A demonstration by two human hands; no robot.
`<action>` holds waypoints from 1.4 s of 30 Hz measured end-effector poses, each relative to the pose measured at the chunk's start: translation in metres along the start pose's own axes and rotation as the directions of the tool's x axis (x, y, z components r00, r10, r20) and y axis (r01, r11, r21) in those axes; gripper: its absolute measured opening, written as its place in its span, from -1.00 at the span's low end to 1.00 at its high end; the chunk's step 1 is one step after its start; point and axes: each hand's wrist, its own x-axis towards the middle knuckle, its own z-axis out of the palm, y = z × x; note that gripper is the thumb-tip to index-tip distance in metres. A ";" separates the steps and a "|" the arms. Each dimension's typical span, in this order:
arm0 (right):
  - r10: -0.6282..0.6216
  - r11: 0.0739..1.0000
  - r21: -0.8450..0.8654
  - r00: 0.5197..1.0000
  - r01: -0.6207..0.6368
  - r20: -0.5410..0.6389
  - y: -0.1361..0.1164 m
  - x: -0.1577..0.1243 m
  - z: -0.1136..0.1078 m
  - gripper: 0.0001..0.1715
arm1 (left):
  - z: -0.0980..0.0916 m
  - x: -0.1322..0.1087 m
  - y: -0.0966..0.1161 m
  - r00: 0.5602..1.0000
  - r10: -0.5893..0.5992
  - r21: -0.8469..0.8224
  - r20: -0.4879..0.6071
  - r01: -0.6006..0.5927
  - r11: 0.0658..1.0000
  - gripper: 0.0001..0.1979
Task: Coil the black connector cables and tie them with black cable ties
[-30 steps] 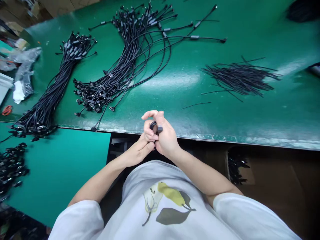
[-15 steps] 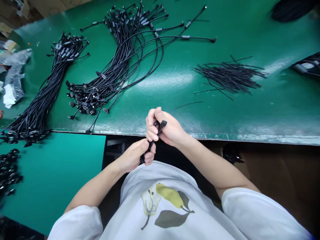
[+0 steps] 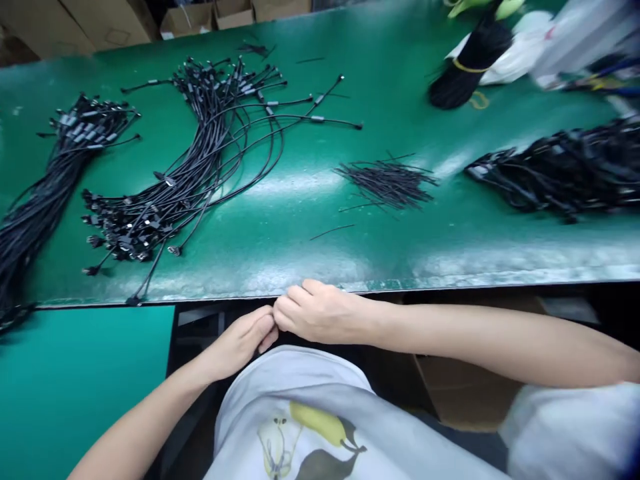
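My left hand (image 3: 247, 339) and my right hand (image 3: 313, 312) meet just in front of the green table's near edge, above my shirt. Both have curled fingers, and the backs of the hands hide whatever is between them. Beyond them on the table lies one thin black strip (image 3: 333, 232), with a loose pile of short black strips (image 3: 389, 183) farther back. A spread bunch of black cables (image 3: 207, 143) with grey sleeves and small connectors lies to the left of that pile.
Another cable bunch (image 3: 70, 160) lies at the far left. Dark packed cables (image 3: 560, 170) are at the right, below a banded black bundle (image 3: 457, 80) and white bags (image 3: 530, 50). Cardboard boxes (image 3: 187, 20) stand behind the table (image 3: 410, 250). A lower green surface (image 3: 90, 387) is at left.
The view has turned rightward. My right hand has turned over, palm down, against my left hand. The black cable piece with a connector seen between my hands before is now hidden.
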 end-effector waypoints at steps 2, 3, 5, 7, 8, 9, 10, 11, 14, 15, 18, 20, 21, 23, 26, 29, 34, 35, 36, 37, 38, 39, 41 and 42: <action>-0.021 1.000 -0.007 1.000 0.021 0.006 0.000 -0.001 -0.003 -0.72 | 0.000 0.003 0.001 0.998 -0.026 -0.049 0.059 0.029 0.998 -0.61; -0.023 1.000 0.015 0.999 0.023 0.030 -0.001 -0.001 -0.004 -0.71 | 0.000 0.005 0.002 0.998 -0.037 -0.012 0.053 0.038 0.999 -0.62; 0.008 0.993 0.114 0.995 -0.019 0.099 0.000 -0.003 -0.001 -0.71 | 0.001 0.008 0.003 0.999 -0.032 0.134 -0.009 0.033 0.990 -0.65; 0.072 0.955 0.274 0.984 -0.115 0.160 0.008 -0.011 0.004 -0.71 | 0.001 0.009 0.003 0.997 -0.005 0.248 -0.076 0.024 0.969 -0.67; 0.130 0.919 0.351 0.978 -0.179 0.161 0.017 -0.018 0.007 -0.70 | 0.000 0.010 0.001 0.994 -0.004 0.252 -0.108 0.031 0.967 -0.67; 0.225 0.877 0.403 0.964 -0.263 0.141 0.028 -0.027 0.010 -0.70 | -0.002 0.011 0.000 0.990 -0.012 0.216 -0.142 0.043 0.975 -0.66; 0.357 0.829 0.422 0.928 -0.366 0.104 0.042 -0.038 0.015 -0.71 | -0.005 0.013 -0.002 0.982 -0.028 0.144 -0.185 0.055 0.988 -0.65; 0.504 0.775 0.412 0.862 -0.480 0.057 0.057 -0.051 0.020 -0.72 | -0.008 0.015 -0.003 0.970 -0.045 0.046 -0.237 0.058 0.997 -0.63; 0.775 0.609 0.337 0.628 -0.718 -0.063 0.096 -0.085 0.040 -0.76 | -0.014 0.024 -0.005 0.937 -0.094 -0.286 -0.337 -0.007 0.958 -0.62; 0.791 0.594 0.319 0.609 -0.739 -0.064 0.105 -0.092 0.047 -0.78 | -0.014 0.027 -0.004 0.934 -0.108 -0.368 -0.340 -0.027 0.929 -0.62; 0.758 0.635 0.226 0.652 -0.738 -0.004 0.113 -0.098 0.061 -0.76 | -0.010 0.031 -0.001 0.936 -0.135 -0.506 -0.325 -0.051 0.861 -0.62; 0.739 0.663 0.124 0.672 -0.738 0.044 0.109 -0.094 0.062 -0.74 | -0.006 0.032 0.001 0.938 -0.131 -0.538 -0.320 -0.066 0.840 -0.62; 0.739 0.665 0.088 0.671 -0.741 0.063 0.107 -0.091 0.061 -0.74 | -0.005 0.031 0.001 0.940 -0.125 -0.542 -0.317 -0.072 0.837 -0.62; 0.761 0.635 0.094 0.642 -0.767 0.093 0.104 -0.087 0.057 -0.79 | -0.002 0.030 0.000 0.944 -0.119 -0.540 -0.306 -0.069 0.839 -0.63; 0.802 0.525 0.255 0.572 -0.812 0.170 0.104 -0.082 0.052 -0.80 | -0.001 0.030 -0.002 0.949 -0.120 -0.535 -0.292 -0.058 0.843 -0.62; 0.803 0.437 0.316 0.524 -0.842 0.283 0.106 -0.074 0.046 -0.76 | 0.001 0.030 -0.003 0.952 -0.114 -0.538 -0.285 -0.060 0.841 -0.62; 0.818 0.422 0.203 0.468 -0.883 0.336 0.103 -0.065 0.038 -0.86 | 0.004 0.028 -0.002 0.949 -0.096 -0.552 -0.302 -0.092 0.829 -0.65; 0.835 0.412 0.179 0.449 -0.893 0.317 0.102 -0.064 0.037 -0.89 | 0.005 0.028 -0.002 0.948 -0.088 -0.548 -0.306 -0.100 0.830 -0.66; 0.851 0.394 0.163 0.426 -0.904 0.306 0.102 -0.063 0.038 -0.90 | 0.005 0.027 -0.003 0.948 -0.082 -0.545 -0.308 -0.105 0.832 -0.66; 0.864 0.368 0.154 0.398 -0.917 0.307 0.103 -0.062 0.038 -0.88 | 0.005 0.027 -0.003 0.948 -0.077 -0.542 -0.309 -0.109 0.833 -0.67; 0.871 0.341 0.148 0.372 -0.928 0.323 0.104 -0.061 0.039 -0.87 | 0.005 0.027 -0.003 0.949 -0.074 -0.541 -0.307 -0.110 0.834 -0.67; 0.869 0.323 0.143 0.353 -0.936 0.347 0.106 -0.060 0.040 -0.88 | 0.005 0.026 -0.003 0.950 -0.072 -0.539 -0.304 -0.109 0.835 -0.67; 0.855 0.317 0.119 0.338 -0.941 0.394 0.110 -0.058 0.039 -0.89 | 0.004 0.026 -0.003 0.953 -0.066 -0.536 -0.295 -0.108 0.837 -0.67; 0.849 0.319 0.106 0.334 -0.942 0.409 0.112 -0.056 0.038 -0.89 | 0.004 0.025 -0.003 0.954 -0.062 -0.535 -0.294 -0.110 0.838 -0.67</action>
